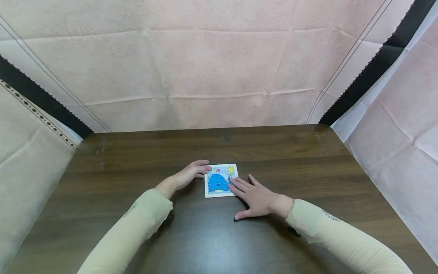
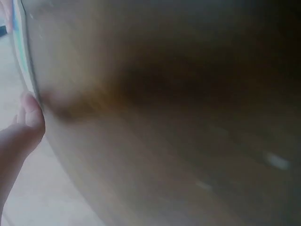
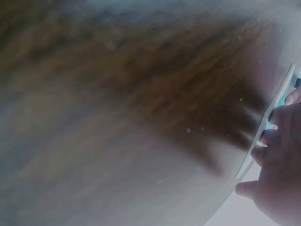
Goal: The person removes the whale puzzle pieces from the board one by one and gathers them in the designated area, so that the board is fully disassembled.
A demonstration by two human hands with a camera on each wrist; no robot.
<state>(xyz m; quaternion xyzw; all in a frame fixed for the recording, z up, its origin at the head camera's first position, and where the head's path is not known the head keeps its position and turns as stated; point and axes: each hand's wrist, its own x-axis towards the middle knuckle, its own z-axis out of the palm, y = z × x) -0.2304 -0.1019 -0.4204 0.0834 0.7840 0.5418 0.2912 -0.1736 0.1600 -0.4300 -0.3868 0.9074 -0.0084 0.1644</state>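
Observation:
A flat square picture board with a white border lies on the table, printed with a blue whale and a yellow sun. At its upper left edge, the fingers of my left hand touch it, fairly straight. My right hand is spread palm down, fingertips resting on the board's right side and thumb out on the table. Seen edge-on in the left wrist view, the board meets the fingertips of the left hand. The right wrist view shows the right hand along the board's thin edge.
The dark brown wooden table is slightly scuffed near its far edge. Pale patterned cloth hangs behind it and at both sides, with black bands at the corners.

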